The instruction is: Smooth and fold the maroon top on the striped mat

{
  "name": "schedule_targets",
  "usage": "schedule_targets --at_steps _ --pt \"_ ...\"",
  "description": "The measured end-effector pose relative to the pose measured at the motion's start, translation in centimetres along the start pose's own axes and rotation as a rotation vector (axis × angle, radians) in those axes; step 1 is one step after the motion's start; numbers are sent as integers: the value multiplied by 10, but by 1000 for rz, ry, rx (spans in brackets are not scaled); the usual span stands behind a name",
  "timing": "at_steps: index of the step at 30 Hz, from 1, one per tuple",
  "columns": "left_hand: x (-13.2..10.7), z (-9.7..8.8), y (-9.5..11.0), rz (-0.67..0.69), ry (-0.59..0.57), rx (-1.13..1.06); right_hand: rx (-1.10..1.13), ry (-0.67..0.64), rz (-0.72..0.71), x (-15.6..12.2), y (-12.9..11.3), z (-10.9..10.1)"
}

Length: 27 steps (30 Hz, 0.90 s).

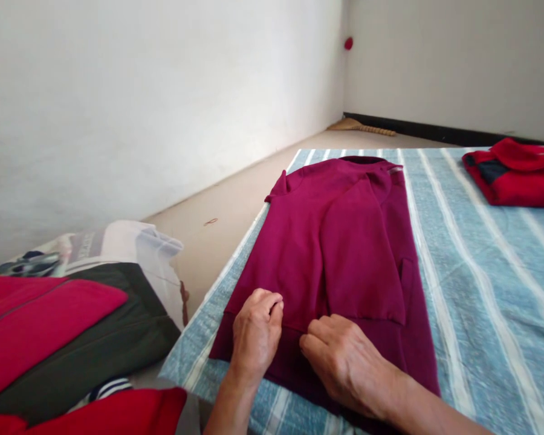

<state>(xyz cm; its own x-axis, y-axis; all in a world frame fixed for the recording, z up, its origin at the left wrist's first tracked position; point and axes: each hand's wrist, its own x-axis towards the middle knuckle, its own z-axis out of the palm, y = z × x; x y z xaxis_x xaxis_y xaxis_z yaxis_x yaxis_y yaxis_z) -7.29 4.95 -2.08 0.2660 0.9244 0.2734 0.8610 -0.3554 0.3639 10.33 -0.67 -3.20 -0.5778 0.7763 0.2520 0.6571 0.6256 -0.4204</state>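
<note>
A maroon jacket (pixel 294 241) lies stretched out on the striped cloth, its collar at the far end. One sleeve (pixel 362 254) is folded over the body and points toward me, beside a narrow pocket edge on the right. My left hand (pixel 258 329) is closed at the left part of the near hem, thumb against curled fingers. Just right of it, my right hand (pixel 344 359) rests at the lower part of the jacket with its fingers bent into the fabric. The fingertips of both hands are partly hidden.
Blue cloth with white stripes (pixel 471 266) covers the raised surface. A folded red garment (pixel 526 175) lies at the far right. On the left are a red and dark green clothes pile (pixel 131 320) and a white plastic bag (pixel 122 241). A broom (pixel 362 127) lies by the far wall.
</note>
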Motion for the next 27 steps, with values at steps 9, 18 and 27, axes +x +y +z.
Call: schedule_targets --at_steps 9,18,27 --pt "14 -11 12 3 -256 198 44 27 -33 -3 0 -1" --pt "25 -10 25 137 -370 487 26 24 -45 -2 1 0" --pt "27 -14 17 186 -366 433 30 14 -35 -3 0 -1"
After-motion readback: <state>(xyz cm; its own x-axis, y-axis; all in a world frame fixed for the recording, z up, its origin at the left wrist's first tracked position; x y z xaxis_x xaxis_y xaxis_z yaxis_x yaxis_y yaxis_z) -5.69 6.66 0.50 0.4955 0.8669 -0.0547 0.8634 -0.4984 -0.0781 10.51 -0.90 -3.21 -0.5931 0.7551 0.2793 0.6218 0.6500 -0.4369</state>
